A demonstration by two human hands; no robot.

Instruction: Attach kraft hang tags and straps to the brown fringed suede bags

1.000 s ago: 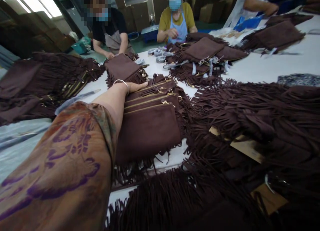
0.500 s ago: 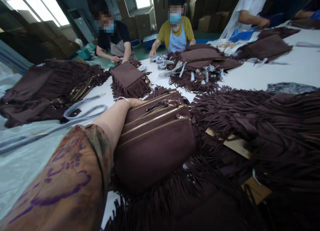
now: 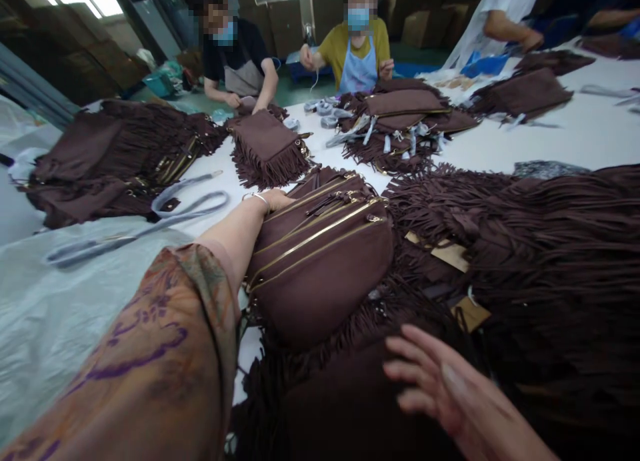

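My left hand (image 3: 277, 200) reaches over the far left side of dark brown suede handbags with gold zips, and its fingers go out of sight behind them. It grips the upright bags, the nearest handbag (image 3: 325, 274) facing me with its zips on top. My right hand (image 3: 435, 381) is at the lower right, fingers stretched out and apart, holding nothing. Below it lies another dark brown bag (image 3: 350, 401), with fringe showing around the upright bags. Right of the bags, brown paper tags (image 3: 470, 313) lie among the fringe.
Fringed bags (image 3: 540, 228) are heaped along the right. More bags lie at the left (image 3: 100, 154) and across the table, one stack (image 3: 405, 108) with wrapped hardware. A grey strap (image 3: 195, 201) and plastic sheeting (image 3: 75, 301) are at left. Two masked co-workers (image 3: 363, 61) stand opposite.
My right hand has come into view from the lower right, open. My left hand stays at the handbags. The co-worker in yellow has raised a hand holding a thin pale strand.
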